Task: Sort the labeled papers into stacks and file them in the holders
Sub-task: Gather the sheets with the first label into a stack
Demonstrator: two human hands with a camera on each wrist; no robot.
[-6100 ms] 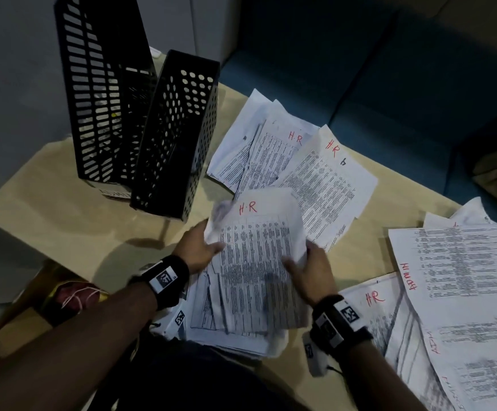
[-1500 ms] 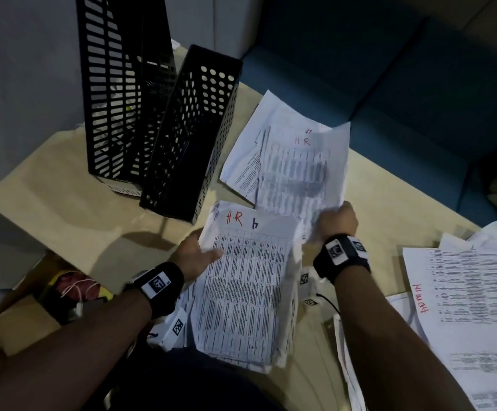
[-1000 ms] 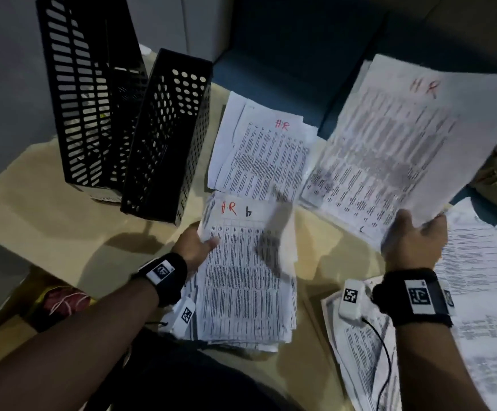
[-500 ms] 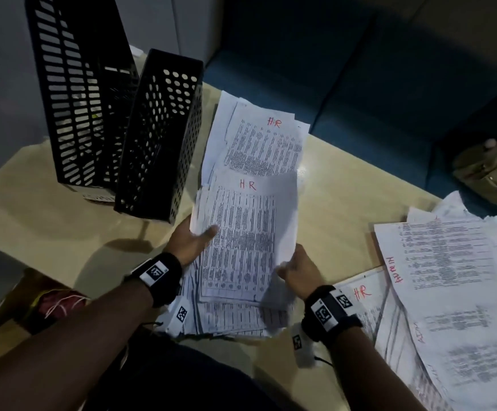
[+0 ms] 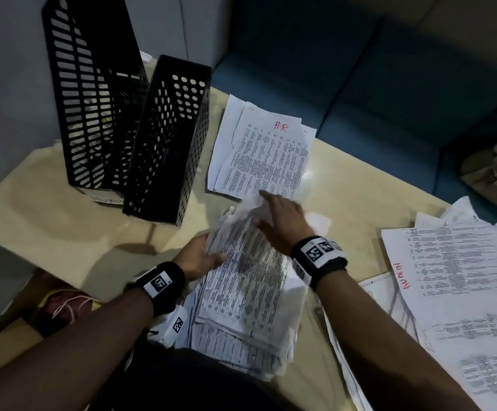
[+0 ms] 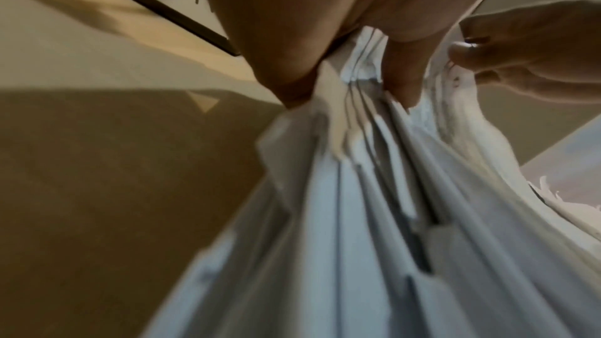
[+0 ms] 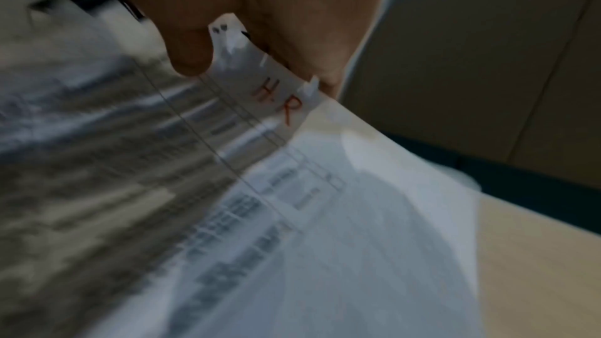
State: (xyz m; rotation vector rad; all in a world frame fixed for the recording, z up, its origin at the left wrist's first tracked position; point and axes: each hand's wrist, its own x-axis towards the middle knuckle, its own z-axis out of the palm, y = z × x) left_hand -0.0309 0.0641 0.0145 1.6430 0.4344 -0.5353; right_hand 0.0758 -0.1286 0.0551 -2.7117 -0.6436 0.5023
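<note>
A thick stack of printed papers point(image 5: 247, 292) lies slanted at the table's near edge. My left hand point(image 5: 211, 256) grips its left edge, thumb on top; in the left wrist view the hand point(image 6: 344, 81) has several sheet edges point(image 6: 357, 202) fanned between thumb and fingers. My right hand point(image 5: 266, 209) reaches over the stack's far end and pinches the top sheet there. The right wrist view shows that hand point(image 7: 250, 61) holding the sheet marked "HR" in red point(image 7: 276, 102). A flat HR pile point(image 5: 268, 152) lies just beyond. Two black perforated holders point(image 5: 93, 114) point(image 5: 167, 137) stand at far left.
A spread pile marked "ADMIN" point(image 5: 454, 277) covers the table's right end. The beige table point(image 5: 359, 188) shows bare wood between the piles. Behind it is a blue sofa point(image 5: 359, 84) with an olive bag point(image 5: 496, 176). A cardboard box point(image 5: 63, 304) sits on the floor at left.
My right hand has moved from the stack's lower right edge up to its far end and taken hold of the top HR sheet. The left hand keeps its grip on the stack.
</note>
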